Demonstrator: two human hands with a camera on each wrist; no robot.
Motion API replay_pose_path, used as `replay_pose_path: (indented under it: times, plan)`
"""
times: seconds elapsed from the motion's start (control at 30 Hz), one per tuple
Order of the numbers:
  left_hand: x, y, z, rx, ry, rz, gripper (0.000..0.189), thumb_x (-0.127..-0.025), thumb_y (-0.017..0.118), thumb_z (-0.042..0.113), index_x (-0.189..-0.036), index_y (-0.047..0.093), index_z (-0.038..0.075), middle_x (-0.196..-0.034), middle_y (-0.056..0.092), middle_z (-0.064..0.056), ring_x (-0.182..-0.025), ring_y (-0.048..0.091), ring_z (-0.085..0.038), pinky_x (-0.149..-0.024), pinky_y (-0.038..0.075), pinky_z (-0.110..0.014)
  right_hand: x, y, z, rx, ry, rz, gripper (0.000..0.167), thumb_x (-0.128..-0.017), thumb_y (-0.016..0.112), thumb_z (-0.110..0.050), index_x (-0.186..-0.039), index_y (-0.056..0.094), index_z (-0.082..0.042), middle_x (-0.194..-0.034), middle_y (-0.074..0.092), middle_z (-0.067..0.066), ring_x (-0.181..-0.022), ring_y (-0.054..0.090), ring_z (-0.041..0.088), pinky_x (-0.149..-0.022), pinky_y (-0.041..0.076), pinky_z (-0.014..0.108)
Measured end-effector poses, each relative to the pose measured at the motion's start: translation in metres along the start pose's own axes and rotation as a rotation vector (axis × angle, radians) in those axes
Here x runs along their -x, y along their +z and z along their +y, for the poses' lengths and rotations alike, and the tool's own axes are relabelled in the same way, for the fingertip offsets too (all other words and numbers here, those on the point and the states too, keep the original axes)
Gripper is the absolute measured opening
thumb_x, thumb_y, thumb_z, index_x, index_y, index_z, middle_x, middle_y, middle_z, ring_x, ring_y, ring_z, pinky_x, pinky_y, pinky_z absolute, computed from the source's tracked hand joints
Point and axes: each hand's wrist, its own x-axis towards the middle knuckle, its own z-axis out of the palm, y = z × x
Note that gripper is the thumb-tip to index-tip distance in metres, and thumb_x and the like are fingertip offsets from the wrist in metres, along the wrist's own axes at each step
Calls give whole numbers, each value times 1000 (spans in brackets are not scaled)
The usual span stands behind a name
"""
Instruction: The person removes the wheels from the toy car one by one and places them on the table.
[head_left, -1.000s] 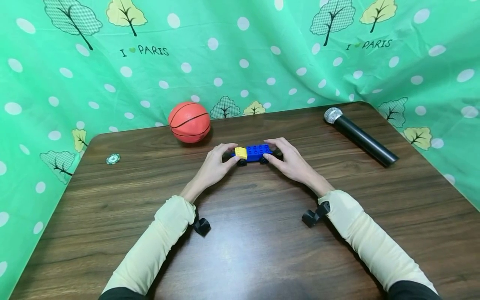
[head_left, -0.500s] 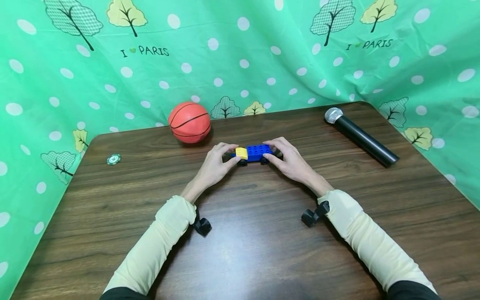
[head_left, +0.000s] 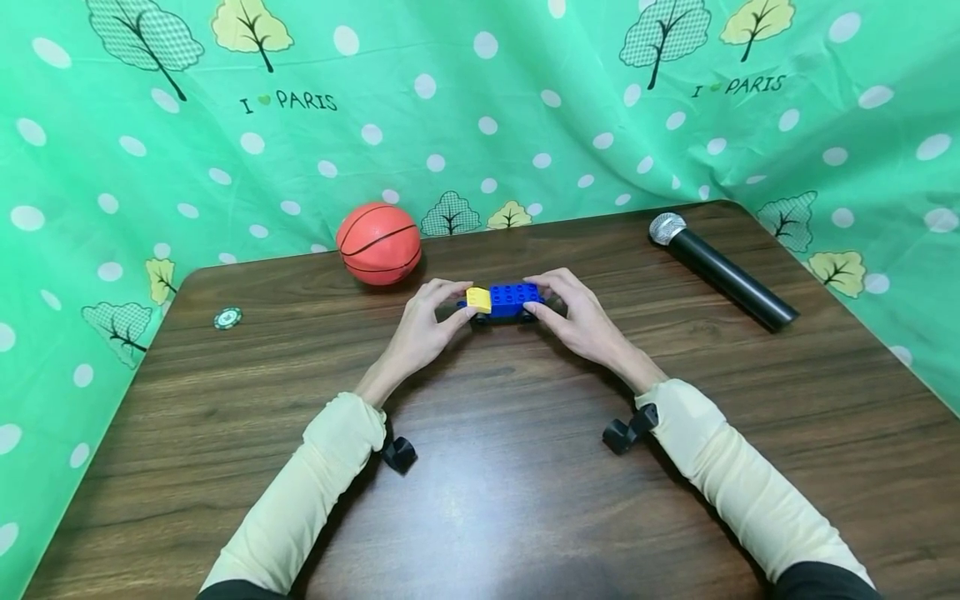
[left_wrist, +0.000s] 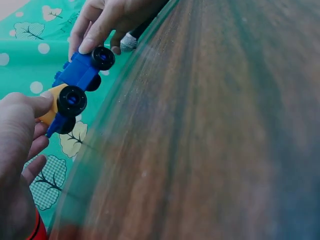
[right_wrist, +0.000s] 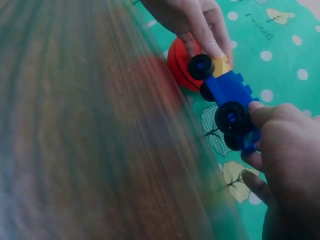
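A toy car (head_left: 516, 298) with a studded blue body, a yellow block on its left end and black wheels is held between both hands. My left hand (head_left: 423, 325) pinches the yellow end, the thumb (left_wrist: 42, 103) on the near side and fingers behind. At the blue right end, my right hand (head_left: 581, 321) grips with thumb in front and fingers on the far side. Both wrist views show the wheels (left_wrist: 72, 101) against the curtain, seemingly just above the tabletop. Fingertips behind the car are partly hidden.
An orange-red toy basketball (head_left: 378, 243) sits behind the left hand. A black microphone (head_left: 723, 271) with a silver head lies at the back right. A green-and-white poker chip (head_left: 227, 318) is at far left. The green curtain (head_left: 487, 92) hangs behind the wooden table (head_left: 510, 467).
Both hands hardly move at first, then shift slightly away from the body and a little left, carrying the toy car, which appears to have risen slightly. The other objects stay put.
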Motion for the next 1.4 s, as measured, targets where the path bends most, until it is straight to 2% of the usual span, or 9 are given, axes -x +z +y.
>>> replay_pose_path:
  times: [0.47,0.63,0.73,0.83,0.97,1.07,1.2,1.3,1.4]
  plan:
    - [5,-4,9,93,122,96,37,-97,75,10,-132,68,1,-122,64,-12,-117,56,-26,-99,45,-54,3,-1,-14,-60,-141,130,37,-94,73,4,-130,67,2,-119,62,15,-97,58,22,-81,51,37]
    - [2,-1,12,188,62,102,25,-100,71,14,-121,73,3,-119,65,-10,-115,56,-24,-100,44,-57,5,-1,-24,-64,-185,120,39,-93,72,7,-131,65,2,-122,60,16,-98,57,22,-82,50,31]
    - [0,2,15,236,-22,46,26,-104,65,20,-124,71,5,-119,67,-9,-111,58,-23,-97,47,-49,6,1,-31,-47,-237,86,41,-92,72,8,-132,64,2,-124,58,16,-103,57,23,-84,51,34]
    - [-1,3,17,270,-88,-64,33,-108,58,27,-132,68,8,-123,68,-8,-108,59,-22,-93,49,-40,5,3,-38,-32,-306,65,44,-90,73,9,-133,63,3,-126,58,18,-110,56,27,-90,49,37]
    - [-1,3,19,333,-121,-170,36,-108,55,29,-137,66,9,-127,67,-8,-107,59,-23,-91,50,-37,4,4,-41,-14,-360,77,48,-89,75,9,-135,63,3,-128,57,19,-117,52,32,-99,43,38]
    - [-1,2,20,426,-129,-165,36,-106,57,22,-137,65,6,-128,67,-9,-109,59,-23,-90,51,-33,3,4,-40,-9,-334,95,54,-89,76,6,-140,59,2,-131,54,21,-119,49,35,-99,41,43]
    - [1,4,22,611,-158,-143,42,-103,60,17,-142,59,4,-121,67,-11,-102,62,-22,-78,53,-28,2,6,-37,-48,-219,137,62,-89,78,2,-145,54,1,-127,56,20,-114,50,39,-92,43,48]
    - [3,7,23,752,-170,-167,51,-100,62,15,-149,50,4,-112,67,-14,-93,64,-21,-72,54,-27,2,9,-36,-99,-124,190,51,-90,78,2,-137,59,1,-116,62,15,-105,53,35,-87,44,45]
    - [4,12,26,831,-164,-207,64,-99,66,15,-156,40,4,-112,66,-16,-95,66,-22,-77,56,-29,2,14,-38,-156,-62,229,30,-92,74,4,-121,67,1,-105,65,12,-97,56,28,-82,45,39]
